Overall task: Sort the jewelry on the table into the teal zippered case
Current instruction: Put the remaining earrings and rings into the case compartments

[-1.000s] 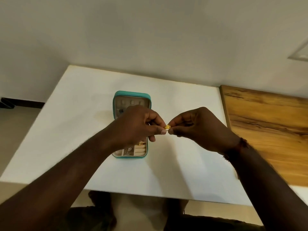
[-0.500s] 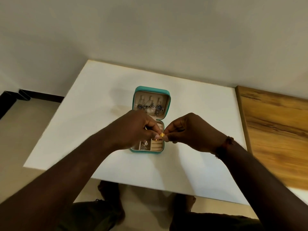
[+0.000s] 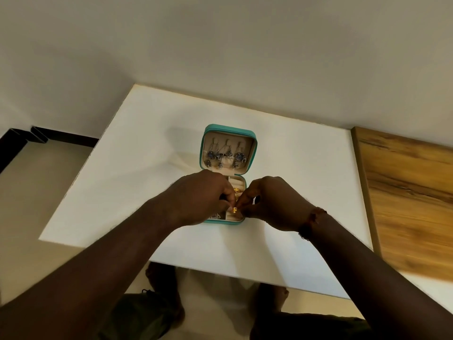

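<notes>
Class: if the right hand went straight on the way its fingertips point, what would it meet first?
The left hand, probably: the right hand points leftward, and both pinch the same small gold piece. Depth is unclear; the open teal case lies just beneath.

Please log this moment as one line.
left hand, right hand: pinch gold piece | above open teal case | lid: dangling earrings

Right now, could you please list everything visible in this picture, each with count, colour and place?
teal zippered case: one, teal, open on the table
white table: one, white, under it
dangling metal earrings: several, grey-blue, in the lid
small gold piece: one, gold, between both hands
other gold pieces: at least one, gold, case's base
wooden board: one, brown, right of table
left hand: one, pinching the gold piece
right hand: one, pinching it too
</notes>
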